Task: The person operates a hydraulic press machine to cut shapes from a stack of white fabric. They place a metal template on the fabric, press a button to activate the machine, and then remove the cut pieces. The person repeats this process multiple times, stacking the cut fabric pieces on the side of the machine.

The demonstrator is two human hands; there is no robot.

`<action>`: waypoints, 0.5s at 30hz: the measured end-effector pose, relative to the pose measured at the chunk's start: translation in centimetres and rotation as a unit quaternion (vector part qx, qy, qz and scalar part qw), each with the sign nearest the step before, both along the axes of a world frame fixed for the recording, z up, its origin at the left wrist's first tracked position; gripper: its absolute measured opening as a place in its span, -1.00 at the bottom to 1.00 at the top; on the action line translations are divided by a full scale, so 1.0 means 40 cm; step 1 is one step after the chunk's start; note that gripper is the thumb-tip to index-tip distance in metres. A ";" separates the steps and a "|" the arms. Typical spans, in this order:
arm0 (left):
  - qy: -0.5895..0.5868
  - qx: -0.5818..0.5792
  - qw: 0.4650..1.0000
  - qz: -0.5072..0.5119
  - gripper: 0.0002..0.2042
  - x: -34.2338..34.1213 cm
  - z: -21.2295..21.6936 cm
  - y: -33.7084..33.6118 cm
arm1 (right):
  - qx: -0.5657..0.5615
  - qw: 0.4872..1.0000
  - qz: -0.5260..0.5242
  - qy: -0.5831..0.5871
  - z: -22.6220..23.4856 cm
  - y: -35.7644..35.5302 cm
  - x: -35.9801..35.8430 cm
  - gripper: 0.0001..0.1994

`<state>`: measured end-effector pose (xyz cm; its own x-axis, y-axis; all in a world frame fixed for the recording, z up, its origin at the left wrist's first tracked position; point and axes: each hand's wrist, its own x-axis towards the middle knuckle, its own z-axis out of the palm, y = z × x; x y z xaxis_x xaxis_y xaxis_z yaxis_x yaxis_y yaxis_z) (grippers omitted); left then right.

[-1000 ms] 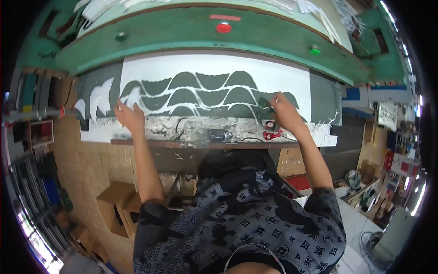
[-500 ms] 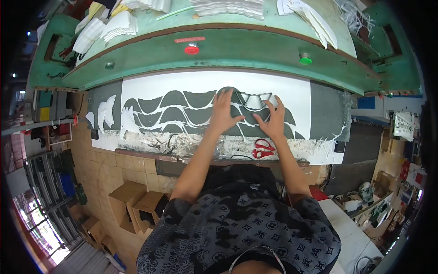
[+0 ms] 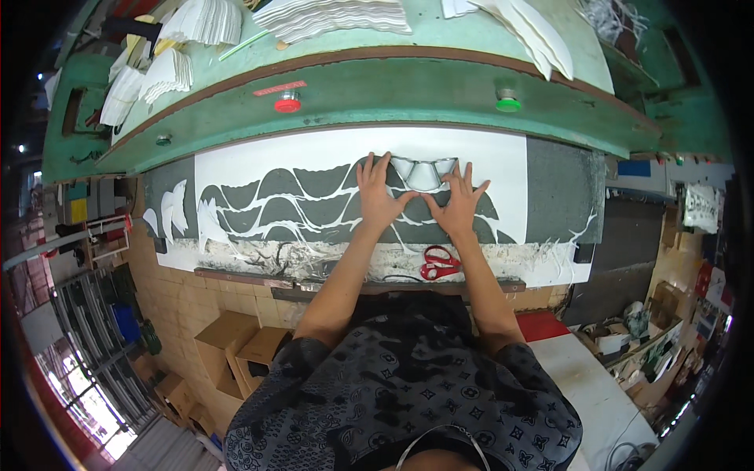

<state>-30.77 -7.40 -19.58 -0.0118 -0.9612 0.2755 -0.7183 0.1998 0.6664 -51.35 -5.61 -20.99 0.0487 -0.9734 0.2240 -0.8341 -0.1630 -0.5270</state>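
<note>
A metal-strip cutting die (image 3: 424, 165), a curved frame with cross ribs, stands on a white sheet (image 3: 314, 145) between my hands. My left hand (image 3: 381, 198) lies with fingers spread, its fingertips at the die's left end. My right hand (image 3: 457, 202), also spread, has its fingertips against the die's right end, with its thumb below it. Rows of wavy cut-outs in the sheet show the dark board (image 3: 564, 192) beneath, leaving thin white strips. Red-handled scissors (image 3: 440, 264) lie near my right wrist.
Cut white pieces (image 3: 174, 208) lie at the left end. A green machine beam (image 3: 393, 96) with a red button (image 3: 287, 102) and a green button (image 3: 508, 102) crosses behind. Stacked white pieces (image 3: 330, 17) rest on top. Cardboard boxes (image 3: 228, 341) stand on the floor.
The view has shifted slightly. The die sits more level between my hands, and my right fingers have moved along its right end.
</note>
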 end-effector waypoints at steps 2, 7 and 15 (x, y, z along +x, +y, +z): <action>0.006 -0.003 1.000 -0.008 0.06 0.000 -0.002 -0.004 | -0.013 1.000 -0.003 -0.009 -0.003 -0.001 0.001 -0.45; 0.032 0.008 0.999 -0.006 0.04 0.000 -0.003 -0.004 | -0.015 1.000 0.002 0.003 -0.012 -0.001 -0.008 -0.46; 0.013 0.030 0.999 -0.002 0.06 0.006 0.003 0.014 | 0.000 1.000 0.001 -0.007 -0.006 0.020 -0.003 -0.43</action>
<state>-30.52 -6.83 -19.46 -0.0090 -0.9759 0.2182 -0.6999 0.1620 0.6957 -51.47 -4.79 -21.23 0.0473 -0.9731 0.2255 -0.8261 -0.1650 -0.5388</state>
